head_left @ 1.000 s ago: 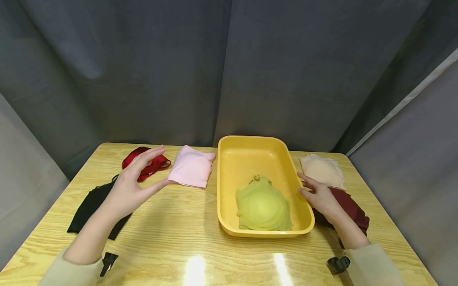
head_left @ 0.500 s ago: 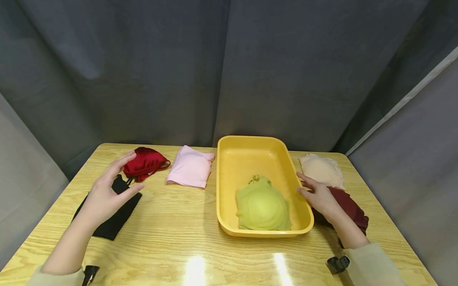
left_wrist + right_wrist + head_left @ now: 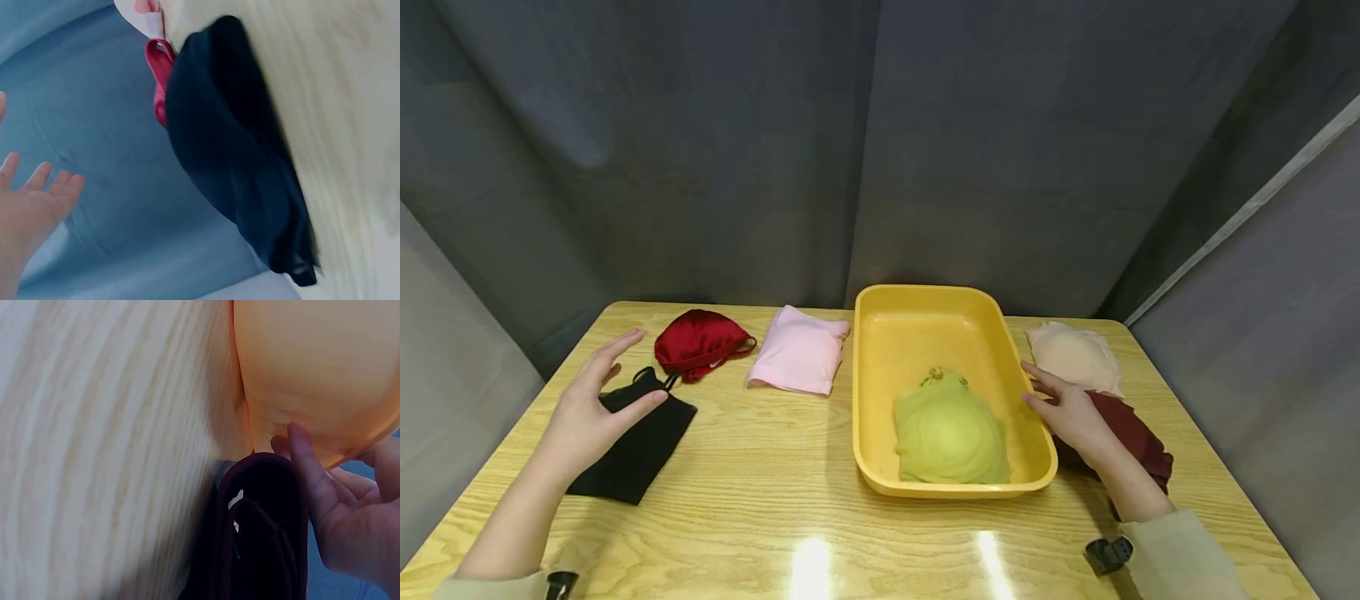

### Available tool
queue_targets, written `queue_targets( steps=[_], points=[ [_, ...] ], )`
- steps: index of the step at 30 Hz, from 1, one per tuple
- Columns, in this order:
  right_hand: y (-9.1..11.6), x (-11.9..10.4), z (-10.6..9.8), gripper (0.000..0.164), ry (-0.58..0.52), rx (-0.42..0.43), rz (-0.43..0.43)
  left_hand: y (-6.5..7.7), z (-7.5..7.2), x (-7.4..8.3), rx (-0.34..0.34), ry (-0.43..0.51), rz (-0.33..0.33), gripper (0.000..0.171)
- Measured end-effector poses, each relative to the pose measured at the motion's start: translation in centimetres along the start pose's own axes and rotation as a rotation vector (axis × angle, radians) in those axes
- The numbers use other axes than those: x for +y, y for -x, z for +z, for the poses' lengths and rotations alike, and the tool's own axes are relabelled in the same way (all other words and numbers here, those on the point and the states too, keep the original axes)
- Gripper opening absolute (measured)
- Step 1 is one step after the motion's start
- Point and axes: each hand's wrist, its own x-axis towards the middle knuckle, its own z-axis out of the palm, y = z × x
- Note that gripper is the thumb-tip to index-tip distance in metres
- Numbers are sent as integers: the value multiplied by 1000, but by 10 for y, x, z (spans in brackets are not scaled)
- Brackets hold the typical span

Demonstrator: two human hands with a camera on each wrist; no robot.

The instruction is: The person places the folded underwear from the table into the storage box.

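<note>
My left hand (image 3: 583,417) is held over the black strappy bra top (image 3: 636,450), fingers spread from the thumb, nothing between them. In the left wrist view the black top (image 3: 231,144) stands humped on the table, apart from the fingers. My right hand (image 3: 1071,415) touches the right outer wall of the yellow plastic tub (image 3: 868,400) with fairly straight fingers. Inside the tub lies a yellow-green padded bra (image 3: 951,433). Under and beside the right wrist is a maroon folded garment (image 3: 1131,437); the right wrist view shows its dark opening (image 3: 269,506) beside the fingers.
A red satin bra (image 3: 700,342) and a folded pink bra top (image 3: 801,350) lie along the table's back edge. Behind the maroon garment is a beige padded one (image 3: 1075,354). Grey curtains (image 3: 760,150) enclose the back and sides of the wooden table (image 3: 737,517).
My left hand has moved left and toward me, away from the pink top and past the red bra, to over the black top. The right hand and the tub have stayed put.
</note>
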Motion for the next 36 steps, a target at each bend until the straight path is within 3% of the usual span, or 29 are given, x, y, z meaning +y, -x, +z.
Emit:
queue_targets(
  steps=[10,20,36],
  points=[
    [2,-2,0,60,-18,-2,-16,3,-6,-23,-77,-13,-69,83],
    [3,-4,0,60,-15,-2,-11,4,-12,-53,-196,-22,-79,90],
    [1,-3,1,60,4,9,2,-2,-23,-95,-408,-156,-160,95]
  ],
)
